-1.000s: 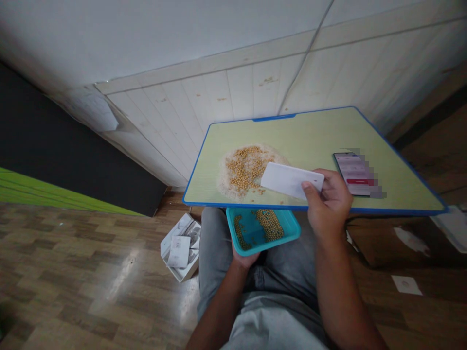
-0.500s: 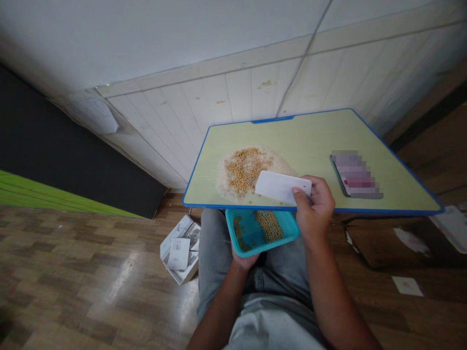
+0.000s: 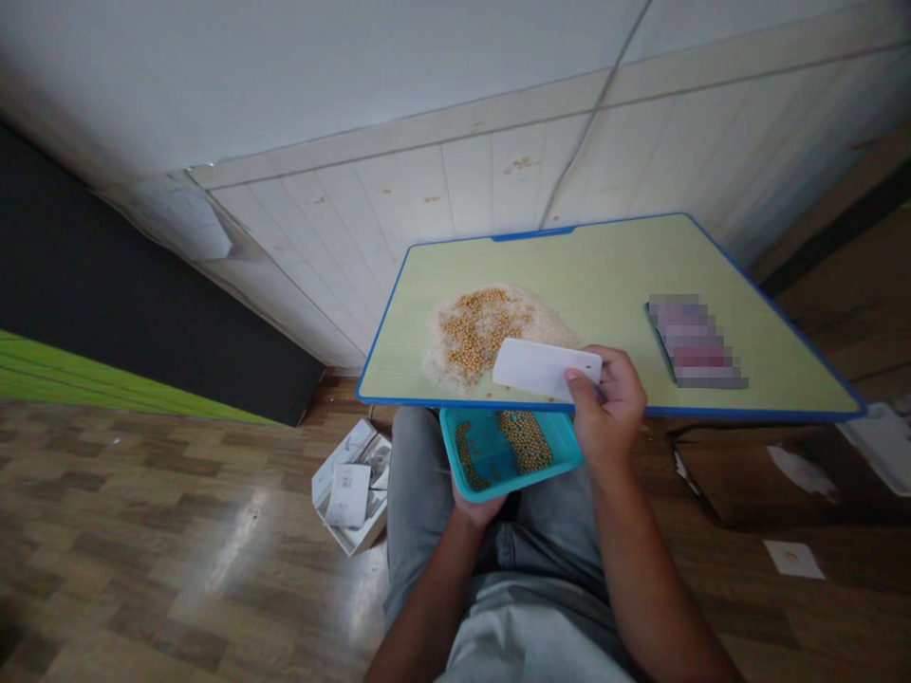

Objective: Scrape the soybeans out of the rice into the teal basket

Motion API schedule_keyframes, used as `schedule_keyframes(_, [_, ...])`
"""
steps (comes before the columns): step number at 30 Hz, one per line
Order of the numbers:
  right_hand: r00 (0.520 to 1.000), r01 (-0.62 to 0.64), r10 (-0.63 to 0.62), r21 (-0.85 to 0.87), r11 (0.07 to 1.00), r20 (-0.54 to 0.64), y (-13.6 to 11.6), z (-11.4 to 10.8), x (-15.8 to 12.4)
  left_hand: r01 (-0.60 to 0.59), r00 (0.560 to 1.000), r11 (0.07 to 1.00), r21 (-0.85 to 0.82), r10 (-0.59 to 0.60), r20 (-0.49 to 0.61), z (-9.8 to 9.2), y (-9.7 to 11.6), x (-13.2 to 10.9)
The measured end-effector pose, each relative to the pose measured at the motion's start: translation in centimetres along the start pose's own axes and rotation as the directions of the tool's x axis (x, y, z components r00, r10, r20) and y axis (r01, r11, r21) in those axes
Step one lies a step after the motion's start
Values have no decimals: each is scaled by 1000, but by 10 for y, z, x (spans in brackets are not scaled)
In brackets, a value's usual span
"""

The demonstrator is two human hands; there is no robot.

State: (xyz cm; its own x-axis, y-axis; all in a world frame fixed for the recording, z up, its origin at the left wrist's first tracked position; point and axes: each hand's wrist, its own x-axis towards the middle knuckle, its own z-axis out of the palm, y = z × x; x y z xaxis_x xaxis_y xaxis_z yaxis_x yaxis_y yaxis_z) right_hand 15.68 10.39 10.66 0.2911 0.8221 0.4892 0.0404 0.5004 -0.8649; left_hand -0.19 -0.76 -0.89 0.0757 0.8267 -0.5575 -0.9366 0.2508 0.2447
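My right hand (image 3: pixel 608 408) is closed on a white card (image 3: pixel 545 368), held flat over the near edge of a green table with a blue rim (image 3: pixel 712 256). The card's left end sits beside a pile of white rice mixed with yellow beans (image 3: pixel 484 327). Just below the table edge, my left hand (image 3: pixel 476 510) grips a teal tray (image 3: pixel 509 451) from underneath. The tray holds two patches of yellow beans. Only the fingers of the left hand under the tray show.
A phone (image 3: pixel 694 341) lies on the table's right side. On the wooden floor to the left stands an open white box with papers (image 3: pixel 352 484). A white panelled wall runs behind the table. Paper scraps lie on the floor at right.
My right hand has slid the white card leftward and nearer to the table's front edge, closer to the pile. The tray and left hand have stayed put.
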Motion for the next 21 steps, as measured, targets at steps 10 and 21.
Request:
schedule_keyframes(10, [996, -52, 51, 8, 999, 67, -1, 2, -3, 13, 1000, 1000, -1, -13, -8, 2, 0, -2])
schedule_keyframes(21, [995, -61, 55, 71, 996, 80, -5, 4, -3, 29, 1000, 999, -26, -29, 1, 1, 1, 0])
